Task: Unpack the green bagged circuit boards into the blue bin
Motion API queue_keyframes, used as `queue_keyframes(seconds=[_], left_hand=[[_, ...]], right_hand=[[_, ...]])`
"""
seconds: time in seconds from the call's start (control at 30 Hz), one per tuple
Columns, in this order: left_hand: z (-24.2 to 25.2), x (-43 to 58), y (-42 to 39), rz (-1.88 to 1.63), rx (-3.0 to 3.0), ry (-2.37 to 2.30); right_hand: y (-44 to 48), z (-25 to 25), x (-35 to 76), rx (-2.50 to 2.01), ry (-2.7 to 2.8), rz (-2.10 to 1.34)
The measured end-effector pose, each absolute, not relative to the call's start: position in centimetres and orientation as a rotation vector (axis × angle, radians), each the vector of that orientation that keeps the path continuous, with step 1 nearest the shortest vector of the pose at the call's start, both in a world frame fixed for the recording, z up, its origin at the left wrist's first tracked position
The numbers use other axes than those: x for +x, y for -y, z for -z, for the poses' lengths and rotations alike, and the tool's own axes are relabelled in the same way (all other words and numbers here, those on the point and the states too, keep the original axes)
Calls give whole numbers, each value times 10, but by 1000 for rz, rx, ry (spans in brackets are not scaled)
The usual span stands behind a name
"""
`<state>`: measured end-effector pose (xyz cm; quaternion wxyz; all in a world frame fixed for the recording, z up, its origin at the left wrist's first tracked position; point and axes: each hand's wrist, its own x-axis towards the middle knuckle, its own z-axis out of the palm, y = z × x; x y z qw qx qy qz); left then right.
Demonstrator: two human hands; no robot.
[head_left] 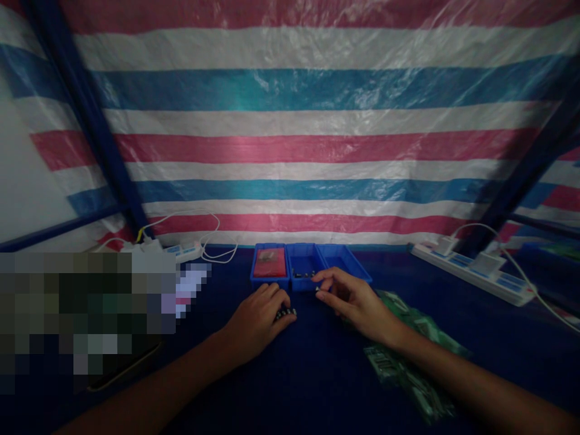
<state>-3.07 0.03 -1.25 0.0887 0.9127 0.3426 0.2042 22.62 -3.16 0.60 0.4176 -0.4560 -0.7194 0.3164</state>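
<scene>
My left hand point(261, 314) rests low over the dark blue table, its fingers curled. Several small black-and-silver parts point(286, 313) show between its thumb and forefinger; their kind is too small to tell. To the right, my right hand point(357, 304) pinches one small dark-and-silver part point(318, 290) between thumb and fingertips, just in front of the blue bins. The middle bin point(306, 258) has a few similar small parts at its near end. A red packet point(270, 263) lies in the left bin point(256, 281). Beside them stands the right bin point(343, 261), partly behind my right hand.
Green-tinted clear plastic bags point(419, 356) lie under and beside my right forearm. White power strips stand at the back right point(471, 275) and back left point(183, 249), with loose cables. Blurred-out items cover the left side. A striped plastic sheet point(290, 145) hangs behind the table.
</scene>
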Motion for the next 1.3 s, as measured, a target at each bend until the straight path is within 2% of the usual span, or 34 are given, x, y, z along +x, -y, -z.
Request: queue_keyframes(seconds=[0.17,0.6,1.3], left_hand=[[7,-30,-3,-420,2831,-1188],[2,-30,-2,-226,2893,-1239],[5,-30,2,-254,2956,-1277]], right_hand=[[33,-3,226,-1131,1837,-801],[33,-3,227,-1126,1873,-732],[36,-2,223,-1158,1937,-696]])
